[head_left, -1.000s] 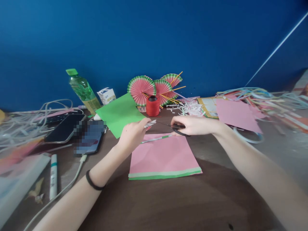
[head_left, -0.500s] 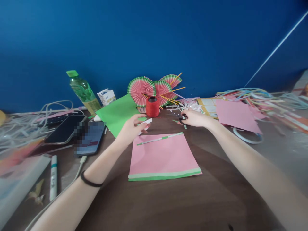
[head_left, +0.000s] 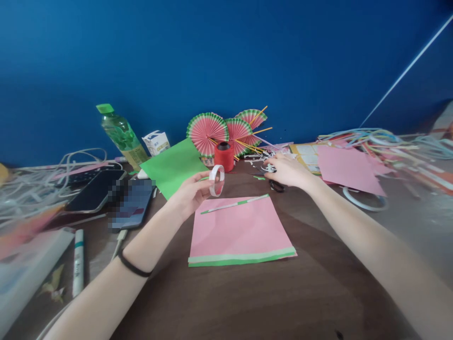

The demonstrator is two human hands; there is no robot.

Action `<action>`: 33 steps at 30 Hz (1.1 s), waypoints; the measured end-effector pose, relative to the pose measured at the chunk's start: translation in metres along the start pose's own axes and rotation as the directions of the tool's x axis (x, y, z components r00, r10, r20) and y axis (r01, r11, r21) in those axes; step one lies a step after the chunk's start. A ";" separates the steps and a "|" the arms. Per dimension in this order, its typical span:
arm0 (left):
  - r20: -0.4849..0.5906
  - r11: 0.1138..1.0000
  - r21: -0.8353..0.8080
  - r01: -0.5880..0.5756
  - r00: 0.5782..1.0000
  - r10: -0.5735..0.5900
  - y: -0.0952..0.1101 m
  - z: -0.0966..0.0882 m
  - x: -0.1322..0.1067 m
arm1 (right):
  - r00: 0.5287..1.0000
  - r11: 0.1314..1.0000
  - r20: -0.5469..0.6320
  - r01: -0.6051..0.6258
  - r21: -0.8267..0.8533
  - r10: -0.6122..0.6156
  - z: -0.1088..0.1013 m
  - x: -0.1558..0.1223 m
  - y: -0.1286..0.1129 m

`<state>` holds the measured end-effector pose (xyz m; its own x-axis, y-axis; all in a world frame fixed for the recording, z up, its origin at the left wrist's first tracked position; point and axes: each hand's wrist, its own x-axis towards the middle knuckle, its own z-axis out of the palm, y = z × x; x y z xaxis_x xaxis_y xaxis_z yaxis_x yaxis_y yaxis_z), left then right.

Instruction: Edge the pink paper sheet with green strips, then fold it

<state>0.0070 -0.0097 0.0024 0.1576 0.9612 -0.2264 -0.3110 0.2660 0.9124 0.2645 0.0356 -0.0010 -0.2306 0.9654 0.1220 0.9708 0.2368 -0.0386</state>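
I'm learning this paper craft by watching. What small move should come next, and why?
Probably move the right hand over to the white tape roll held up in the left hand and peel its end: the scissors lie free on the table, and the striped strip rests loose on the pink sheet.

A green bottle (head_left: 122,134), a red spool (head_left: 224,157) and seemingly 3 paper fans (head_left: 208,132) stand by the wall (head_left: 247,56).
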 end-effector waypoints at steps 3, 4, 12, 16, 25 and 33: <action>0.001 0.999 -0.035 0.007 1.000 -0.007 0.000 0.003 -0.002 | 0.983 0.965 -0.129 0.156 0.211 -0.131 -0.002 -0.004 -0.017; 0.011 0.999 -0.040 0.010 1.000 -0.010 -0.001 0.004 -0.003 | 0.968 0.935 -0.182 0.220 0.278 -0.174 -0.004 -0.006 -0.025; 0.147 0.999 -0.032 0.021 0.989 -0.016 -0.011 0.005 -0.004 | 0.809 0.619 -0.478 0.577 0.532 -0.342 -0.007 -0.029 -0.072; 0.159 1.000 -0.015 -0.008 0.987 0.011 -0.015 0.005 -0.004 | 0.768 0.579 -0.508 0.634 0.513 -0.390 0.000 -0.034 -0.082; 0.197 0.999 -0.049 0.017 0.980 -0.007 -0.014 0.007 -0.006 | 0.719 0.560 -0.556 0.685 0.466 -0.417 0.010 -0.036 -0.087; 0.213 0.999 -0.050 -0.021 0.976 0.031 -0.017 0.005 -0.004 | 0.772 0.571 -0.521 0.627 0.530 -0.364 0.010 -0.036 -0.088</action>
<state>0.0166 -0.0183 -0.0107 0.3442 0.9312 -0.1197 -0.3606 0.2488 0.8989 0.1868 -0.0194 -0.0117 -0.4974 0.6021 0.6245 0.3748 0.7984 -0.4712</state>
